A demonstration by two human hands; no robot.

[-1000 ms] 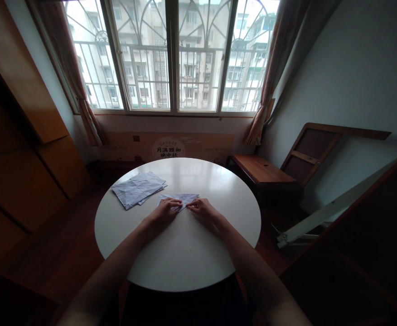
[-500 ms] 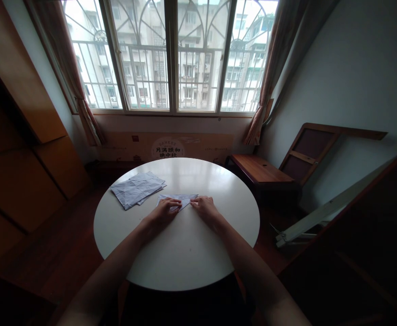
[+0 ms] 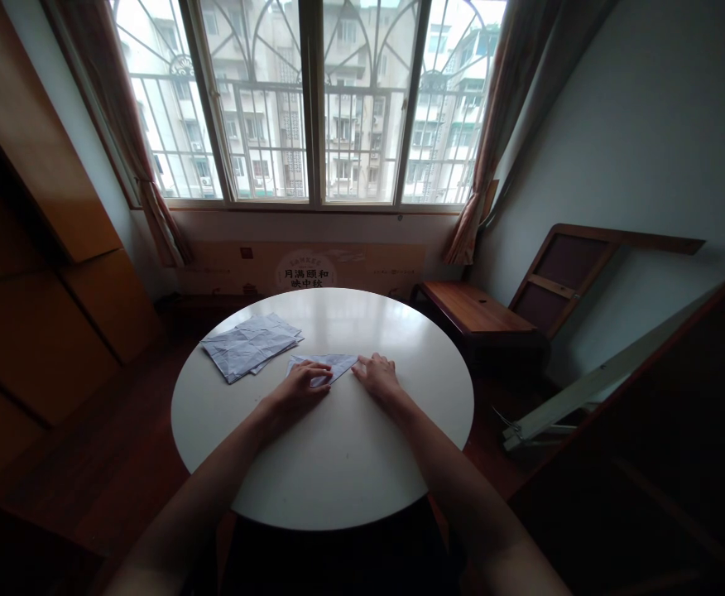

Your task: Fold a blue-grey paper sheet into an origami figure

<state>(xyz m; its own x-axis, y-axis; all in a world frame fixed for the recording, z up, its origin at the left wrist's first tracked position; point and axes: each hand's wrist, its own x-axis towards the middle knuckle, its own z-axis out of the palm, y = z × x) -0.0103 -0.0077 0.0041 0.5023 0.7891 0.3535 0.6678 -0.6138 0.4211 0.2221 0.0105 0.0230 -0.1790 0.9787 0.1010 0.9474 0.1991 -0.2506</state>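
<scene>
Pressing down on the near edge of the folded paper point(image 3: 333, 362), the left hand point(image 3: 300, 387) lies with fingers loosely curled, clasping nothing. The right hand point(image 3: 378, 377) rests flat with fingers stretched out, its tips touching the folded paper's right corner. The folded paper lies flat on the round white bench point(image 3: 338, 463). Just left of the folded paper, slightly farther off, sits a stack of creased sheets point(image 3: 247, 343).
</scene>
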